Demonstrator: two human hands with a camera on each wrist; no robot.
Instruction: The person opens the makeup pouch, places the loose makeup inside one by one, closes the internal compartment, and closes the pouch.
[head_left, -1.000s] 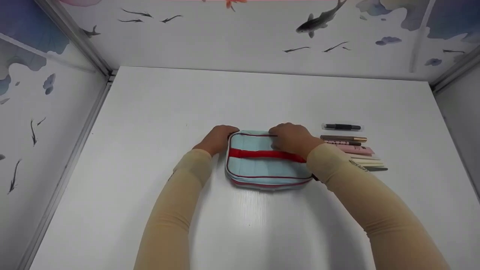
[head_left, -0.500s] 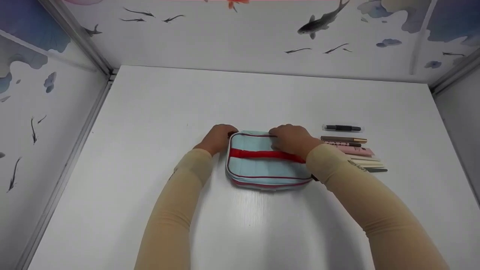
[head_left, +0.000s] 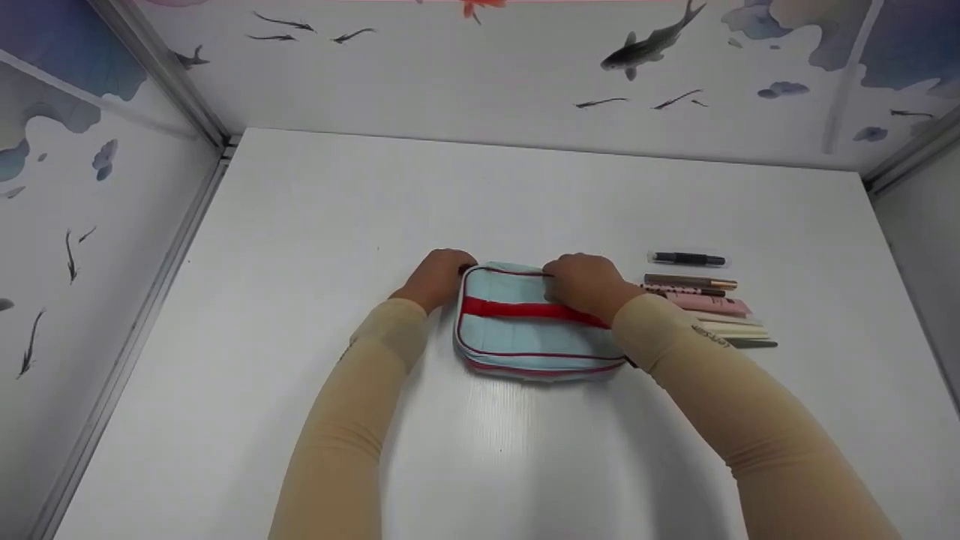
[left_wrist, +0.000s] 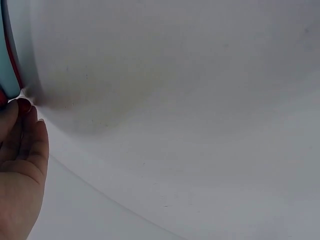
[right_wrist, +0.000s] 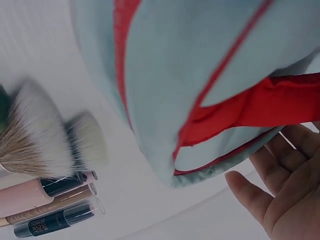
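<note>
Pinching pouch (head_left: 536, 337) at far-left corner: left hand (head_left: 433, 279). Right hand (head_left: 589, 283) at far edge; cannot tell whether fingers grip.

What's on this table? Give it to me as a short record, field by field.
pouch: light blue, red handle, lying on white table
left hand: pinches at pouch's far left corner
right hand: at pouch's far edge; exact grip unclear
right of pouch: brushes, pink tube, black stick with clear ends
back wall: white, with printed fish
</note>
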